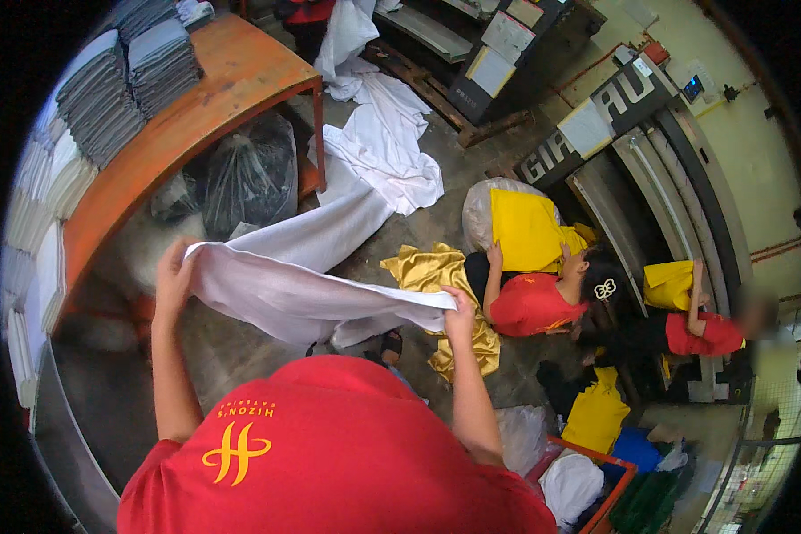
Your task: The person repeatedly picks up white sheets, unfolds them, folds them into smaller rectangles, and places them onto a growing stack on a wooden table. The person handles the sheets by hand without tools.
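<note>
A long white cloth [303, 298] is stretched across in front of me, sagging between my hands. My left hand [174, 269] grips one corner of it, fingers closed round the edge. At the other end, my right hand [459, 313] pinches the opposite corner. Beyond, the cloth trails away over the floor toward a crumpled white heap [387, 147]. Just past my right hand, a shiny gold cloth [472, 334] lies bunched on the floor.
An orange table [240, 67] bears stacks of folded grey cloths [98, 98] at left; a black plastic bag [249, 169] sits beneath. Two people in red shirts [536, 307] handle yellow cloths [521, 231] before large machines [632, 116] at right. An orange-framed bin [630, 481] holds fabrics.
</note>
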Available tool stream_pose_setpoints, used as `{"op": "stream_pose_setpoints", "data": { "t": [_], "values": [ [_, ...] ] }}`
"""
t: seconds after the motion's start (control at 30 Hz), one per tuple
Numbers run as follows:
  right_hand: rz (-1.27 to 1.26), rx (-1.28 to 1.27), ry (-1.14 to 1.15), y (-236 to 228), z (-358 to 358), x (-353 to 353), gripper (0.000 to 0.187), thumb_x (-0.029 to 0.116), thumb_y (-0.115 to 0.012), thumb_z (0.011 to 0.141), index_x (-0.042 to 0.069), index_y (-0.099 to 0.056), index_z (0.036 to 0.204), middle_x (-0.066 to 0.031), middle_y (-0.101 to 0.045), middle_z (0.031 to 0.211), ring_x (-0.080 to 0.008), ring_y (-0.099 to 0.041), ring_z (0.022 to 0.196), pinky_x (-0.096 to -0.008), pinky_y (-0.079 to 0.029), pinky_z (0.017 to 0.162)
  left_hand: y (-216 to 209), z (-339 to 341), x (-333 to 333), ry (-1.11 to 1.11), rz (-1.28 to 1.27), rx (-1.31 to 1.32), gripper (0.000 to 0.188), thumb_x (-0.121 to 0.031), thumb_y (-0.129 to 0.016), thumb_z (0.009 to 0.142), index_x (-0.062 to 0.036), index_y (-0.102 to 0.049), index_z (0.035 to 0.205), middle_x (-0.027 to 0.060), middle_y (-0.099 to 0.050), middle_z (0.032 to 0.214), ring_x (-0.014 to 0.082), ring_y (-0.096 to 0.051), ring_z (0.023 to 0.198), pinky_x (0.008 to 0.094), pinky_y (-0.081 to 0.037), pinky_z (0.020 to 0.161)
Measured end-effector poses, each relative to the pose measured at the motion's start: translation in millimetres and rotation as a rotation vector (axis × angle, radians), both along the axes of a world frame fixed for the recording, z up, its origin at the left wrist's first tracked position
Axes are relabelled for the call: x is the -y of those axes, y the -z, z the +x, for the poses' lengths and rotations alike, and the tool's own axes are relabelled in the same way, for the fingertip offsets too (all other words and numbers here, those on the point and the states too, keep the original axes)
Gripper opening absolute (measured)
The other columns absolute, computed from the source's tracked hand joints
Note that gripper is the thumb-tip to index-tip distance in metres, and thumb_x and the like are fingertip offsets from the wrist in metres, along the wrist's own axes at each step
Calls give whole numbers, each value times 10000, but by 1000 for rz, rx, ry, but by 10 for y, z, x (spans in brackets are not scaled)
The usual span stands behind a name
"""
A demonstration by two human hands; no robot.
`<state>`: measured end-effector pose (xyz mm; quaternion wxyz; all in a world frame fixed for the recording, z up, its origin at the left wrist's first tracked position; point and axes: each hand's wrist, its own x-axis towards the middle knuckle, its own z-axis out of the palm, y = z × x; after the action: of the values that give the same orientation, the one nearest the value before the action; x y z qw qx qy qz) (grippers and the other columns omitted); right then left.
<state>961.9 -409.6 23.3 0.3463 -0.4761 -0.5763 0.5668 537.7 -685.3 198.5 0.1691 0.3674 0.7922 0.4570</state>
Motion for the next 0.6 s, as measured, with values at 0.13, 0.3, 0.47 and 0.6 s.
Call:
{"op": "stream_pose_setpoints", "data": {
  "t": [0.13,0.3,0.47,0.6],
  "values": [
    [40,132,-594,-559,-644,592,255,-16,-588,764,31,-647,1008,-60,-671,912,-174,-629,881,-301,-492,811,214,419,-73,331,-79,-123,813,-184,-836,660,-91,-439,1363,106,-439,1423,265,-381,1341,382,-301,1110],
    [249,80,-995,-1297,-1312,1245,173,146,-667,826,42,-646,963,-115,-678,849,-199,-659,799,-319,-498,701,409,1221,-102,793,-193,400,359,-224,-743,810,-34,-641,1096,90,-674,997,176,-609,959,323,-446,884],
    [336,153,-984,-1645,-1442,1287,162,160,-673,824,46,-630,931,-155,-659,800,-298,-661,744,-355,-495,653,680,1294,3,550,125,63,218,-96,-643,853,-23,-636,1058,74,-641,919,131,-573,897,292,-446,832],
    [368,217,-1031,-1732,-1451,1240,156,153,-663,819,60,-630,940,-155,-657,787,-306,-661,733,-369,-495,641,951,1310,146,381,-95,410,146,-88,-608,886,-6,-633,1004,37,-629,881,102,-555,862,270,-444,796]
  ]
}}
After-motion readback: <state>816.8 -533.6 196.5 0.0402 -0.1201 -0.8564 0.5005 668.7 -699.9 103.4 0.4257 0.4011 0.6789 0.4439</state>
